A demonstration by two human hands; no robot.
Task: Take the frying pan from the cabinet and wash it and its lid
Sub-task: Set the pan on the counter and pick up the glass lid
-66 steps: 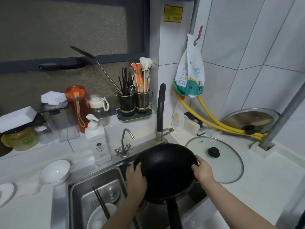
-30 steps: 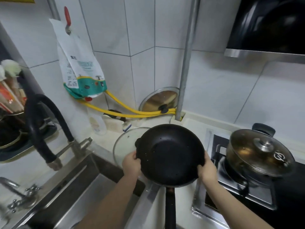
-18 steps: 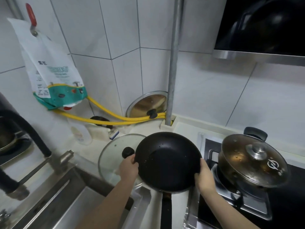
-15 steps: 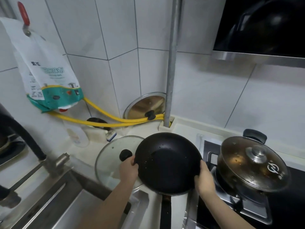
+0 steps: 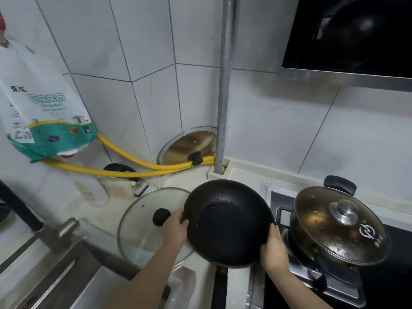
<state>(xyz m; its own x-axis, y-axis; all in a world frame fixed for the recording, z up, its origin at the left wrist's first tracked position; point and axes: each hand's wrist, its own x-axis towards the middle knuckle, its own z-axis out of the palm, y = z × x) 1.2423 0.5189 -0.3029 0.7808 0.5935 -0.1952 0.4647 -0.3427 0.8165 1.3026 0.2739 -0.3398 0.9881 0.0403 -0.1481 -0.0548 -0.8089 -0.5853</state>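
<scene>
**White-tiled kitchen corner: pan held by its rim between sink and stove**

White tiles wrap the corner we face, and we work outward from ourselves. Nearest, our left hand (image 5: 176,228) and right hand (image 5: 275,248) each grip the rim of the black frying pan (image 5: 227,221) on opposite sides, handle pointing back toward us, the pan tilted up off the table (image 5: 238,279); we judge the two-handed hold keeps a wet pan steady. Droplets dot its inside, so it looks rinsed. Just left, partly under the pan, its glass lid (image 5: 142,228) lies flat on the table, knob up, beside the sink (image 5: 66,284). To the right a covered pot (image 5: 338,224) sits on the stove. Farther back, a second lid (image 5: 189,143) leans against the wall behind yellow hoses (image 5: 133,172), out of the way
</scene>
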